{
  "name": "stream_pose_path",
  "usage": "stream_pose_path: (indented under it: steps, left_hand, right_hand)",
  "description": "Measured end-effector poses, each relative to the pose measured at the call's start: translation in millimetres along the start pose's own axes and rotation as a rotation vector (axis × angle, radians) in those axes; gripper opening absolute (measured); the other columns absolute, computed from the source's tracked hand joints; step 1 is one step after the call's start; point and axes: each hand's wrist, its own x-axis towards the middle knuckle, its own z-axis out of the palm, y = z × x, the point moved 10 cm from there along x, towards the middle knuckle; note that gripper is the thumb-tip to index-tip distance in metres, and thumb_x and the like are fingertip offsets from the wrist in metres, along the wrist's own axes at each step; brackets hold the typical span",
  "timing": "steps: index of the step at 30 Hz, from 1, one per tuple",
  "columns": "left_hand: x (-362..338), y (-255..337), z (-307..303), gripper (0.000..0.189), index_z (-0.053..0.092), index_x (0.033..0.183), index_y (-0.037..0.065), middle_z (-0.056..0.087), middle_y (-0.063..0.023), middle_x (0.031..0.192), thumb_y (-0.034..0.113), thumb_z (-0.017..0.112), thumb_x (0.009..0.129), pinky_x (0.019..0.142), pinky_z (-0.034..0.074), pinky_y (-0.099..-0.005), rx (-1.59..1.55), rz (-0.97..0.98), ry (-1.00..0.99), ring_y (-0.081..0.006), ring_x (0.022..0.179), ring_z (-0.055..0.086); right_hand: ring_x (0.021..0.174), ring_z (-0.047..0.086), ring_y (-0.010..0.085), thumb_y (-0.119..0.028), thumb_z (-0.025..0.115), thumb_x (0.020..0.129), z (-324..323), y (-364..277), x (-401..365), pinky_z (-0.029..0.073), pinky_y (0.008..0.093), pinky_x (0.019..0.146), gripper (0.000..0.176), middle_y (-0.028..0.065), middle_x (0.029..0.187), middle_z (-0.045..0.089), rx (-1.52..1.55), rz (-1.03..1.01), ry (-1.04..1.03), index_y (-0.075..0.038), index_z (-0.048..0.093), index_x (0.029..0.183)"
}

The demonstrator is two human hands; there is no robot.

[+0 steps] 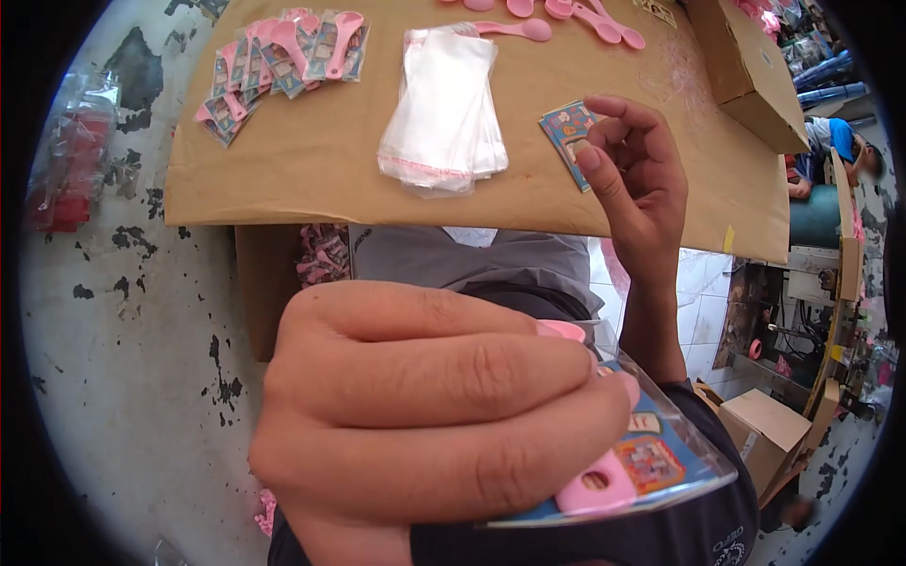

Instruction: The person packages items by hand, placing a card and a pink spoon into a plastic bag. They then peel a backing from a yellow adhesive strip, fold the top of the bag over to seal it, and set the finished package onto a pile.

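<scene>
Close to the camera, my left hand (434,406) is closed on a clear packet (694,467). Inside it are a blue printed card (651,424) and a pink spoon (599,491), partly hidden by my fingers. Over the table's right part, my right hand (646,179) is raised with fingers half curled and the thumb apart, nothing visible in it. Just behind its thumb lies a small stack of printed cards (563,127). Left of that, a pile of clear plastic bags (439,118) rests on the brown-covered table (321,179).
Several filled spoon packets (283,57) lie at the table's left. Loose pink spoons (604,26) are at the far edge, beside a cardboard box (746,75). A pink-filled box (324,255) shows below the table edge. Another person (845,151) is at far right.
</scene>
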Motion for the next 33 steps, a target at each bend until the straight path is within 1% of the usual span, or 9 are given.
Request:
stream_pose_path:
  steps: [6, 8, 16, 20, 25, 26, 29, 31, 33]
  left_hand:
    - [-11.1, 0.0, -2.8, 0.015, 0.060, 0.094, 0.012, 0.077, -0.0029, 0.092, 0.025, 0.068, 0.095, 0.069, 0.061, -0.0269, 0.057, 0.138, 0.033, -0.0153, 0.080, 0.073]
    - [-12.3, -2.8, -2.9, 0.016, 0.061, 0.094, 0.012, 0.076, -0.0024, 0.092, 0.026, 0.068, 0.095, 0.069, 0.060, -0.0271, 0.075, 0.135, 0.046, -0.0150, 0.081, 0.072]
    - [-3.1, -7.1, -6.6, 0.016, 0.063, 0.095, 0.013, 0.075, -0.0005, 0.092, 0.027, 0.071, 0.092, 0.071, 0.059, -0.0279, 0.106, -0.149, 0.036, -0.0140, 0.082, 0.072]
    - [-3.9, -8.8, -9.6, 0.017, 0.064, 0.095, 0.013, 0.075, 0.0003, 0.093, 0.028, 0.071, 0.091, 0.071, 0.059, -0.0282, 0.112, -0.172, 0.030, -0.0136, 0.082, 0.071]
    - [-19.1, -8.9, -11.2, 0.022, 0.059, 0.115, 0.020, 0.074, -0.0003, 0.101, 0.026, 0.069, 0.096, 0.075, 0.061, -0.0293, 0.100, 0.083, -0.013, -0.0149, 0.085, 0.071]
    - [-20.9, -9.0, -10.6, 0.022, 0.060, 0.115, 0.017, 0.074, -0.0023, 0.101, 0.023, 0.068, 0.096, 0.075, 0.061, -0.0302, 0.104, 0.123, -0.029, -0.0164, 0.085, 0.072]
    - [-27.3, -19.7, -20.6, 0.020, 0.062, 0.114, 0.008, 0.075, -0.0083, 0.100, 0.016, 0.067, 0.096, 0.076, 0.062, -0.0330, 0.141, 0.159, 0.038, -0.0211, 0.087, 0.073]
    - [-32.2, -33.1, -38.5, 0.019, 0.064, 0.113, 0.002, 0.075, -0.0123, 0.100, 0.012, 0.066, 0.097, 0.077, 0.062, -0.0349, 0.189, 0.120, 0.156, -0.0242, 0.088, 0.074]
    - [-37.9, -52.8, -58.8, 0.019, 0.066, 0.113, -0.004, 0.076, -0.0163, 0.099, 0.007, 0.066, 0.097, 0.077, 0.063, -0.0367, 0.224, 0.052, 0.310, -0.0273, 0.089, 0.075]
  right_hand:
    - [0.075, 0.049, 0.0010, -0.006, 0.070, 0.097, -2.3, 1.1, 0.5, 0.040, 0.0169, 0.066, 0.036, -0.0020, 0.095, 0.057, -0.009, -0.013, 0.006, -0.002, 0.057, 0.131]
    - [0.075, 0.049, 0.0011, -0.006, 0.070, 0.097, -1.0, 2.0, 1.0, 0.040, 0.0170, 0.066, 0.037, -0.0019, 0.095, 0.057, -0.010, -0.006, 0.001, -0.002, 0.057, 0.131]
    - [0.075, 0.048, 0.0004, -0.007, 0.071, 0.097, 3.4, 0.4, 1.6, 0.040, 0.0169, 0.066, 0.037, -0.0020, 0.096, 0.057, 0.003, -0.013, -0.001, -0.002, 0.057, 0.131]
    - [0.074, 0.047, 0.0002, -0.007, 0.071, 0.097, 2.4, 2.8, 1.5, 0.039, 0.0165, 0.065, 0.037, -0.0020, 0.096, 0.057, -0.001, -0.010, -0.005, -0.002, 0.057, 0.131]
    - [0.074, 0.045, -0.0002, -0.005, 0.070, 0.096, 0.1, 5.4, 0.9, 0.038, 0.0158, 0.065, 0.036, -0.0023, 0.095, 0.057, -0.004, 0.006, -0.019, -0.002, 0.058, 0.130]
    - [0.074, 0.045, -0.0002, -0.005, 0.070, 0.096, -0.5, 4.1, 1.9, 0.038, 0.0158, 0.065, 0.036, -0.0023, 0.095, 0.057, 0.000, -0.002, -0.020, -0.002, 0.058, 0.130]
    - [0.074, 0.048, 0.0008, -0.004, 0.068, 0.097, -10.7, -2.1, 5.0, 0.038, 0.0157, 0.064, 0.033, -0.0002, 0.099, 0.059, -0.031, 0.039, -0.055, 0.000, 0.059, 0.129]
    - [0.082, 0.056, 0.0041, -0.003, 0.066, 0.097, -18.6, -8.5, 7.0, 0.044, 0.0182, 0.072, 0.032, 0.0035, 0.105, 0.063, -0.007, 0.163, -0.310, 0.001, 0.060, 0.128]
    - [0.101, 0.064, 0.0123, -0.004, 0.065, 0.097, -69.1, -12.5, 13.1, 0.050, 0.0272, 0.087, 0.033, 0.0091, 0.115, 0.066, 0.223, 0.106, -0.439, 0.003, 0.060, 0.129]
